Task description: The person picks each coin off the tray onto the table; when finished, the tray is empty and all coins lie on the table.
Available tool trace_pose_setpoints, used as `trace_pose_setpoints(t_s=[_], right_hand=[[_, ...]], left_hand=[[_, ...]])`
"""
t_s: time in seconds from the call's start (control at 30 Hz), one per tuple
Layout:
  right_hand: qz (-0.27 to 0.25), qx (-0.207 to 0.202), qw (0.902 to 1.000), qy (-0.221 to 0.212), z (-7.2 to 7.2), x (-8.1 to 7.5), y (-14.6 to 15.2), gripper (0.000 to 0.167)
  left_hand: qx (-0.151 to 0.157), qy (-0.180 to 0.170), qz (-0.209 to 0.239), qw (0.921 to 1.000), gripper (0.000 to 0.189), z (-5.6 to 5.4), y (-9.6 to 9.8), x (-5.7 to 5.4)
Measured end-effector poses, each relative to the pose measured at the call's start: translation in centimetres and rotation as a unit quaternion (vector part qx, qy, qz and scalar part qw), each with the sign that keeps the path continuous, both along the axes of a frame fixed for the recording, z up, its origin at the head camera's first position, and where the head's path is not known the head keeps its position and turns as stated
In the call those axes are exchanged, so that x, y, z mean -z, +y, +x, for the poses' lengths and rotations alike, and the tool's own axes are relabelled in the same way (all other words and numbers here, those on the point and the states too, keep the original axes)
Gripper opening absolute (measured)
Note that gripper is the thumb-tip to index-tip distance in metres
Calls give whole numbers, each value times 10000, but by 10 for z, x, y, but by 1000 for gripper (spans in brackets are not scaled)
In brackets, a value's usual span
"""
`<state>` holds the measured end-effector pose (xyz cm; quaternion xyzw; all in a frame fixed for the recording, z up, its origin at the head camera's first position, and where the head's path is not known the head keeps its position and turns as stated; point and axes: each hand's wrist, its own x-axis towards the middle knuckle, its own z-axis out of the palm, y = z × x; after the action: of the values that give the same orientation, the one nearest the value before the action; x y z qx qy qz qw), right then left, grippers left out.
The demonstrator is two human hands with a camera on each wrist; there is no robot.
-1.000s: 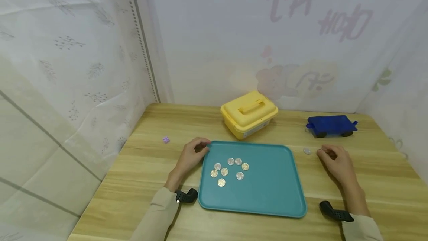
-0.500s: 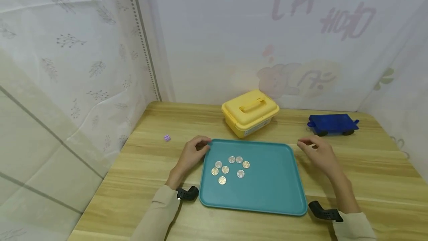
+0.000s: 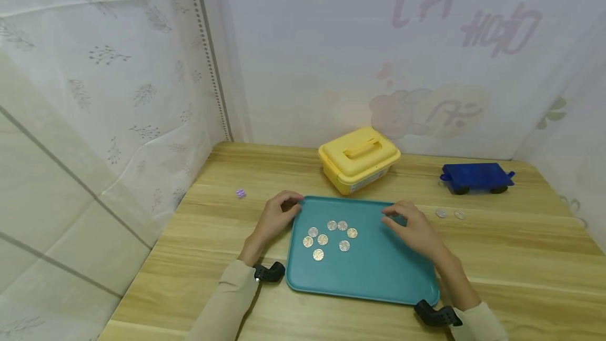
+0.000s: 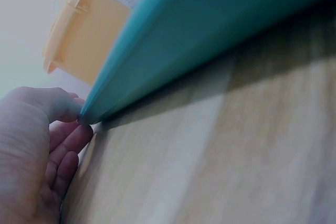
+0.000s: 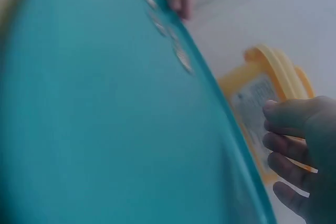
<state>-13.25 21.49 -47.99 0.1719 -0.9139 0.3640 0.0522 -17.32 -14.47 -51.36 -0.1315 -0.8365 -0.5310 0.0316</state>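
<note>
My left hand (image 3: 274, 220) is at the far left corner of a teal tray (image 3: 379, 267). In the left wrist view its thumb and fingers (image 4: 68, 142) pinch that tray corner. Several gold and silver coins (image 3: 318, 254) lie flat on the left half of the tray. Over the tray's right side hovers my right hand (image 3: 415, 230), thumb and fingers apart, and the right wrist view shows nothing between them. Two silvery, clear-looking coins, a left one (image 3: 441, 213) and a right one (image 3: 460, 215), lie on the table right of the tray.
Behind the tray stands a yellow lidded box (image 3: 359, 159) with a handle. A blue wheeled toy wagon (image 3: 477, 177) is at the back right. One small purple brick (image 3: 241, 193) sits on the wooden table (image 3: 203, 236) to the left. Patterned curtains hang behind and at the sides.
My right hand has moved left from the two coins on the table to above the tray, leaving both coins in sight. My left hand has stayed at the tray corner.
</note>
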Motion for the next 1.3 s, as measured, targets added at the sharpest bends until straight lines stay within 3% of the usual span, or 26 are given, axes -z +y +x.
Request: trace_pose_setpoints(t_s=[0.33,0.67,1.07,1.3], right_hand=[[312,-15,9988,381,13,28,-44,29],[224,164,9969,738,22,45,-54,28],[203,36,9957,904,25,49,-57,21],[259,-18,9940,1064,7,39,-58,23]], left_hand=[[-6,-64,13,10000,22,7,2,6],[41,-134,97,9999,23,13,3,10],[69,-141,8,9999,22,14,-1,11],[96,60,122,9999,23,-1,-1,0]])
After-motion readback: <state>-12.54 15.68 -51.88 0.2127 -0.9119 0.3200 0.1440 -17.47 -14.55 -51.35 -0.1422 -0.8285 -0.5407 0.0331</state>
